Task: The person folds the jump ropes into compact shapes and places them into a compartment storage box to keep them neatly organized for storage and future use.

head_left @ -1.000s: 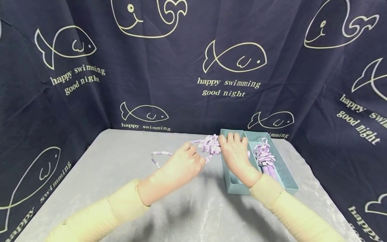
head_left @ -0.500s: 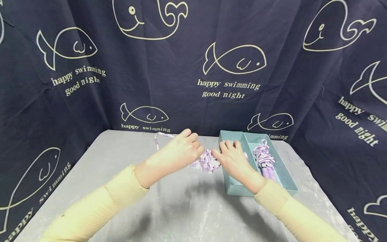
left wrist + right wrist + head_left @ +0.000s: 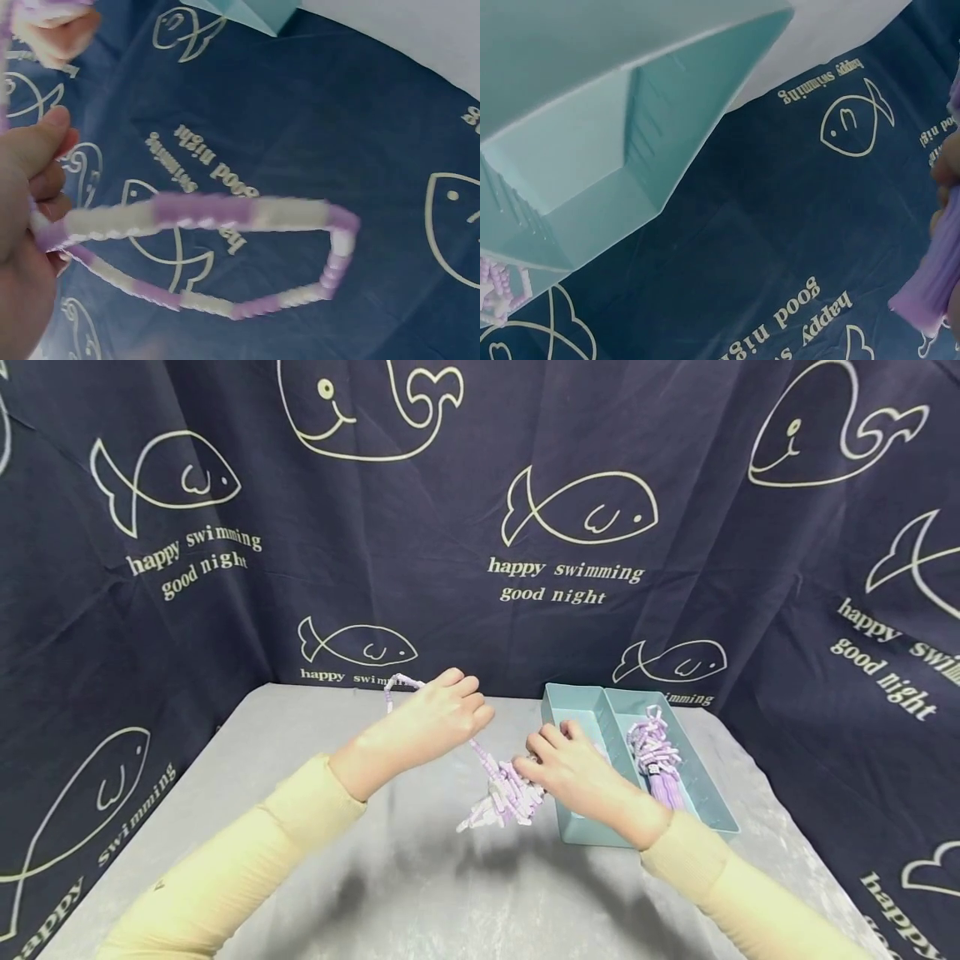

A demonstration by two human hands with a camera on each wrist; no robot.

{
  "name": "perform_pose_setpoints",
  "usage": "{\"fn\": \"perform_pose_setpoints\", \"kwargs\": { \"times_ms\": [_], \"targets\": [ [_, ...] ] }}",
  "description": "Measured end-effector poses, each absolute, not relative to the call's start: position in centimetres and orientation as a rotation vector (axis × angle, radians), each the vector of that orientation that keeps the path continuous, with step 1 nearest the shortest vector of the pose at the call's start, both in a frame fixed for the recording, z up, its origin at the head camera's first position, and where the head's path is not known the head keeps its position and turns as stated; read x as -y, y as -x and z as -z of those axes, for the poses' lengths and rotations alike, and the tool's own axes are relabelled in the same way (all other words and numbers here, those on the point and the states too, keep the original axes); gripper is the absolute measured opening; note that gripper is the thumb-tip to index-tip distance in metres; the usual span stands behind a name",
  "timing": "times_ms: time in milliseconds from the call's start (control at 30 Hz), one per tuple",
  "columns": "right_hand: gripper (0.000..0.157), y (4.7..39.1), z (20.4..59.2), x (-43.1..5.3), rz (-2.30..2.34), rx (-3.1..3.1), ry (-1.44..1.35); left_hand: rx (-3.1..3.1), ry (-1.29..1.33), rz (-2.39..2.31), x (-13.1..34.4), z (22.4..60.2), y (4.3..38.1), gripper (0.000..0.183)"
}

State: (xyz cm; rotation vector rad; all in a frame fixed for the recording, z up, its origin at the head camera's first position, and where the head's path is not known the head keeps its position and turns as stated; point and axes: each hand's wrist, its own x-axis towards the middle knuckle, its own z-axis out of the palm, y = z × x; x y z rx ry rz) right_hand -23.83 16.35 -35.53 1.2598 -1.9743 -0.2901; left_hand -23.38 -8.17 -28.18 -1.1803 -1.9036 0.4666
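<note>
A jump rope with purple and white beads hangs in a bunch (image 3: 504, 797) above the table, between my two hands in the head view. My left hand (image 3: 427, 722) grips a strand of it, and a loop (image 3: 202, 214) sticks out past that hand in the left wrist view. Lower and to the right, my right hand (image 3: 570, 768) holds the other end, at the left side of the box. Purple handles (image 3: 934, 277) show in its grip at the right wrist view's edge. The palm side is mostly hidden.
A teal box (image 3: 720, 781) with two long compartments stands at the right of the grey-covered table (image 3: 315, 860). In its right compartment lies a second bundled jump rope (image 3: 654, 743) with purple handles. A dark blue curtain (image 3: 450, 552) with fish drawings surrounds the table.
My left hand has moved up and left, drawing a strand away from the bunch. The bunch has dropped and swung left. My right hand has come slightly lower, nearer the front.
</note>
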Motion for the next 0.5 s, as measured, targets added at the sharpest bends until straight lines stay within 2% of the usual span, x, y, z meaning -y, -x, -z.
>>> {"fn": "perform_pose_setpoints", "kwargs": {
  "times_ms": [167, 500],
  "targets": [
    [0.016, 23.5, 35.7, -16.6, 0.159, 1.895, -1.336, 1.974, 1.163, -0.369, 9.3, 28.7, 24.9, 0.011],
    [0.026, 23.2, 36.3, -17.6, -0.023, 1.742, -1.326, 2.068, 1.159, -0.152, 11.9, 31.1, 27.7, 0.014]
  ]
}}
